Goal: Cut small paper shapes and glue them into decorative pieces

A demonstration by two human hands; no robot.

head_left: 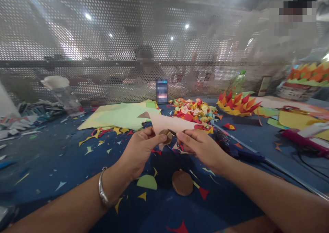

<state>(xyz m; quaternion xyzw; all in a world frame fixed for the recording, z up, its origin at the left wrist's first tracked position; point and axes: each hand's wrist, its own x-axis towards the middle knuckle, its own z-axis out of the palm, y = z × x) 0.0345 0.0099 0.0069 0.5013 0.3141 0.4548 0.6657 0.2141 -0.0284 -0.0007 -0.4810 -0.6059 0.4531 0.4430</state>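
Near the table's middle, my left hand [144, 145] pinches a small brown disc [166, 137] under its thumb, against a pale pink sheet of paper [171, 122]. The sheet's far left corner curls up. My right hand [197, 142] is closed at the sheet's right side, thumb against fingers. A thin dark item [172, 133] shows between the right fingertips and the disc; its kind is unclear. Below the hands, a larger brown disc [182, 183] lies flat on the blue table, with a light green half-round paper piece [147, 182] to its left.
Behind the hands are green and yellow sheets [120, 114], a heap of coloured paper bits [194, 109] and an upright phone [161, 90]. A blue glue gun [241, 152] and red-orange paper petals [238, 104] lie right. A perforated metal panel [102, 54] stands behind.
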